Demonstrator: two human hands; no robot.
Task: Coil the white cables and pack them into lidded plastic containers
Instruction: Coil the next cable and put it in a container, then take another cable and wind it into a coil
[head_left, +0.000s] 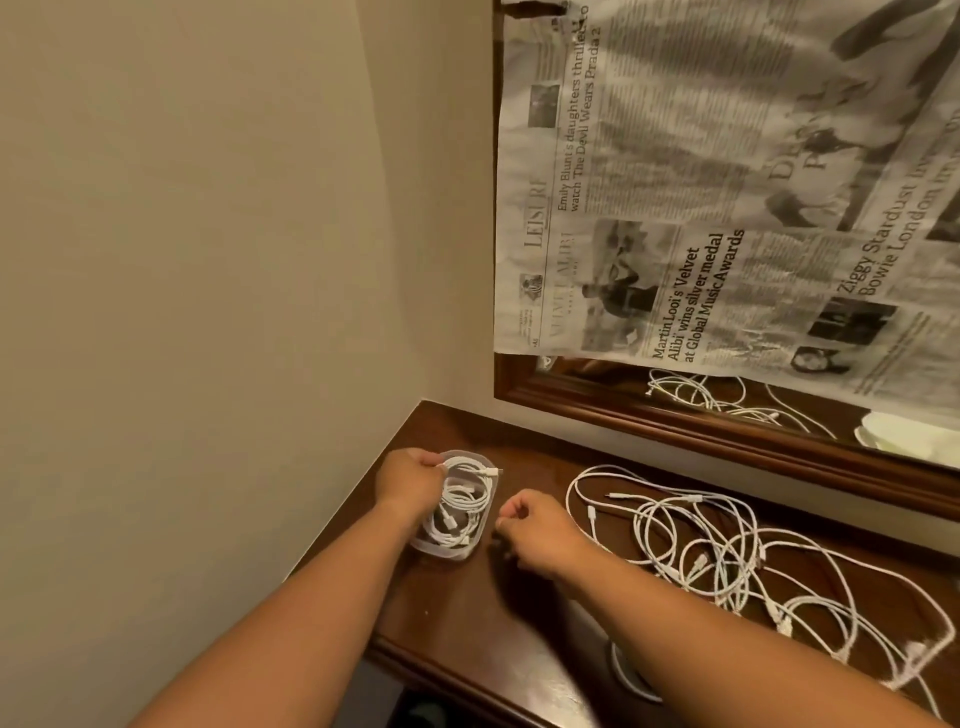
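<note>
- Coiled white cable (462, 506) sits in the clear rounded plastic container (485, 525) at the 9 o'clock end of the dark wooden table (498, 613); its plug points toward 3 o'clock.
- It looks light, limp and springy, so pressing on the loops should handle it best.
- Left hand (410, 480) grips the coil; right hand (537, 530) is curled, contents unclear.
- Loose white cables (727, 551) sprawl at 3 o'clock.

A plastic container (480, 525) sits on the wooden table (467, 613) near its left end, with coiled cables (464, 501) inside. To its right, a tangle of loose cables (737, 556) spreads across the tabletop. Behind them stands a framed mirror (727, 426), with a newspaper (727, 182) hanging over its glass.
</note>
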